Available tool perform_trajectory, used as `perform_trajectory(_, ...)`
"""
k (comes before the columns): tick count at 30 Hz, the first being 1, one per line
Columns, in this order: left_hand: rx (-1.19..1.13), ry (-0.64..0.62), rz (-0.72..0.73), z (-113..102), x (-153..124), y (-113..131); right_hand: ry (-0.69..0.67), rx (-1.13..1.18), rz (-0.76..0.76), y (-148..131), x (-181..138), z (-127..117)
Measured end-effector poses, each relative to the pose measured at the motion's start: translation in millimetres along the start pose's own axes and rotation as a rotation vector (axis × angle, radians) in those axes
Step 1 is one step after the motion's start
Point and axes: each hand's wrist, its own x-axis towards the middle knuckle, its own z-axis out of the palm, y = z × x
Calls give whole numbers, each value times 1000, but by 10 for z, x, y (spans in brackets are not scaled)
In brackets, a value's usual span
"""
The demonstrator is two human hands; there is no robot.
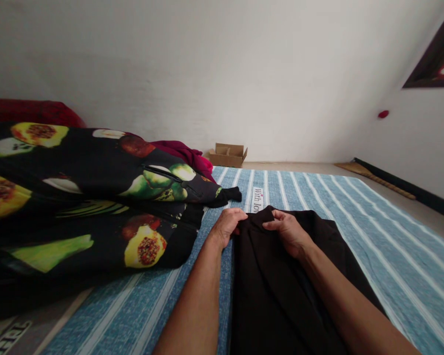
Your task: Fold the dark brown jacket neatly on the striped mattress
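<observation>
Left grip [227, 224] and right grip [286, 229] pinch black garment [266, 286] on striped sheet [373, 236].

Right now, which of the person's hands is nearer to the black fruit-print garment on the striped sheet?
Left. The left hand holds the plain black cloth beside the black fruit-print garment; the right hand holds that cloth farther away.

black garment [281, 286], blue white-striped mat [373, 222]
</observation>
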Motion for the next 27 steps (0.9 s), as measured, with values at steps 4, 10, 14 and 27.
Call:
perform_trajectory(4,6,-5,13,-9,11,-3,11,42,24,-33,-43,45)
perform_trajectory(10,19,-4,23,-8,-11,17,30,59,26,-63,-85,84)
perform_trajectory(14,71,-21,27,-9,-40,51,38,50,38,-62,-78,83)
perform_trajectory(27,8,-57,38,60,-44,58,48,70,38,-29,-29,57)
